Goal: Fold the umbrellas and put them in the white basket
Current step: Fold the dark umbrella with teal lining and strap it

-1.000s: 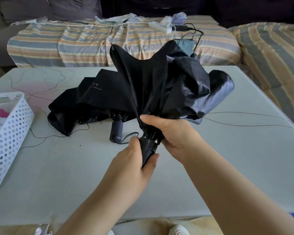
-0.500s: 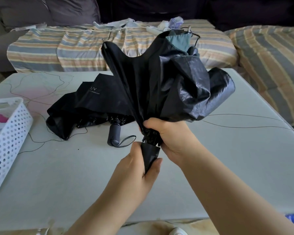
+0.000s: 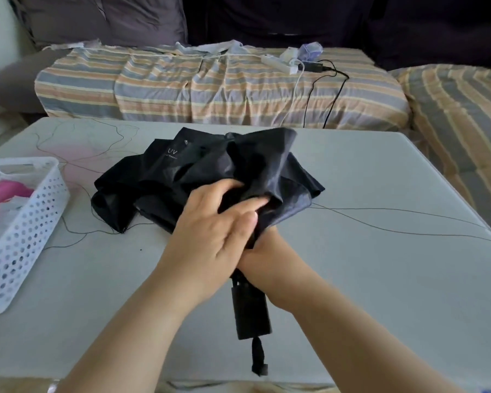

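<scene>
Now two hands [image 3: 210, 231] clutch one of two black umbrellas [image 3: 255, 171] beside one white basket [image 3: 26, 234].

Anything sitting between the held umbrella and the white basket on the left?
Partly. The second black umbrella lies on the table left of the held umbrella, near the straight line to the white basket. The table strip nearer the person looks free. Pink and white items already sit inside the basket.
</scene>
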The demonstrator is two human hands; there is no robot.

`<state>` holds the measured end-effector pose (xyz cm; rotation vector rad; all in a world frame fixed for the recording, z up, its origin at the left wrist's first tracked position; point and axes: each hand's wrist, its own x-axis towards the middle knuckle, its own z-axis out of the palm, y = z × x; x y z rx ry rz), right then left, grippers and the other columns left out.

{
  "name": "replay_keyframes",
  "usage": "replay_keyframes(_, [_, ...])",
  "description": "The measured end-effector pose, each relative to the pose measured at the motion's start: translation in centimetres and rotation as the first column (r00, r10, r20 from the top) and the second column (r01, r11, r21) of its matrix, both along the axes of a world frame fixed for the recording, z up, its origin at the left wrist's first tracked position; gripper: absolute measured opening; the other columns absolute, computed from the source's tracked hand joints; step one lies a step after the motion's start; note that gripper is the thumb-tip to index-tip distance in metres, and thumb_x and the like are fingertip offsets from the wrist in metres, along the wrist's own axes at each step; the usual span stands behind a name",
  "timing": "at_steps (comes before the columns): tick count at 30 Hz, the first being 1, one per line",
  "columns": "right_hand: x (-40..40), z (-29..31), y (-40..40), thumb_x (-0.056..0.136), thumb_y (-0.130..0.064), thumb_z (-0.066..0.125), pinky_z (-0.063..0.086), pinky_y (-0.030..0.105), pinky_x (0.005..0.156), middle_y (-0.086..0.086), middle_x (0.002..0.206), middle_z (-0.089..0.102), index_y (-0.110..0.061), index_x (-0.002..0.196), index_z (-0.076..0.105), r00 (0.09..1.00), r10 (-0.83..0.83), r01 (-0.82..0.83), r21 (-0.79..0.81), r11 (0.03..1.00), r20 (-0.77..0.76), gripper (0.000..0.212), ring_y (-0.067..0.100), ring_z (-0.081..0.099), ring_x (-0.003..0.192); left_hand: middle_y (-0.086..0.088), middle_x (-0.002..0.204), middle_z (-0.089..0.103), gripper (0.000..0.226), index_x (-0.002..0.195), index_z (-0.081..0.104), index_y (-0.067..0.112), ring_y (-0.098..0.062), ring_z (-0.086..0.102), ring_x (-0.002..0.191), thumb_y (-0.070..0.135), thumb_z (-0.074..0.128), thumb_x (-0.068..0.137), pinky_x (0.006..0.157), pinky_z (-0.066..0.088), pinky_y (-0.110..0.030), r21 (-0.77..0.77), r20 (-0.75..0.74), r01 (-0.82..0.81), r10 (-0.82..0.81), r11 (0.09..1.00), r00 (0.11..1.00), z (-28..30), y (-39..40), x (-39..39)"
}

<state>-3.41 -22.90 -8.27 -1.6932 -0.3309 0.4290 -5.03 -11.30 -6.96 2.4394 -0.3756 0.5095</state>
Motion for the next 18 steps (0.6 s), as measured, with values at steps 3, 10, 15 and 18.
replay_keyframes(3, [0.1, -1.0, -0.2, 0.087, -0.009, 0.062, 0.051, 0.023, 0.079, 0.001, 0.122, 0.062, -0.023, 0.140, 0.038, 1.000, -0.001, 0.004, -0.093, 0.996, 0.030, 0.060, 0.005, 0.056, 0.087, 0.014, 0.114, 0.044, 0.040, 0.114, 0.068, 0.028, -0.004, 0.038, 0.109, 0.046, 0.041, 0.091, 0.092, 0.016, 0.005, -0.142, -0.049, -0.104, 0.098, 0.984, 0.994, -0.2, 1.2, 1.2])
replay_keyframes(10, [-0.4, -0.7, 0.7, 0.090, 0.004, 0.054, 0.050, 0.019, 0.075, -0.022, 0.107, 0.060, -0.072, 0.112, 0.033, 0.993, 0.118, -0.117, 0.101, 0.988, -0.004, 0.082, -0.002, 0.059, 0.084, 0.015, 0.097, 0.050, 0.014, 0.076, 0.060, 0.031, 0.011, 0.053, 0.080, 0.020, 0.066, 0.083, 0.065, 0.038, -0.003, -0.420, -0.279, -0.291, 0.183, 0.860, 0.943, 0.3, 2.4, 1.7])
replay_keyframes(15, [-0.7, 0.0, 1.3, 0.087, 0.014, 0.050, 0.050, 0.022, 0.063, -0.005, 0.101, 0.061, -0.048, 0.106, 0.051, 0.993, 0.093, -0.081, 0.168, 0.983, -0.065, 0.065, 0.010, 0.057, 0.071, 0.001, 0.100, 0.059, 0.019, 0.075, 0.064, 0.016, -0.015, 0.062, 0.090, 0.002, 0.051, 0.072, 0.081, 0.049, -0.031, -0.823, -0.348, -0.320, 0.028, 0.470, 0.937, 0.5, 2.6, 1.9])
replay_keyframes(18, [-0.7, -0.4, 1.4, 0.087, 0.013, 0.050, 0.049, 0.025, 0.061, 0.000, 0.093, 0.061, -0.040, 0.097, 0.054, 0.990, 0.093, -0.074, 0.176, 0.982, -0.106, 0.054, 0.015, 0.055, 0.068, -0.003, 0.080, 0.054, 0.021, 0.080, 0.047, 0.018, -0.016, 0.054, 0.074, -0.003, 0.045, 0.076, 0.070, 0.044, -0.030, -0.869, -0.366, -0.360, 0.048, 0.339, 0.929, 0.7, 2.8, 2.1])
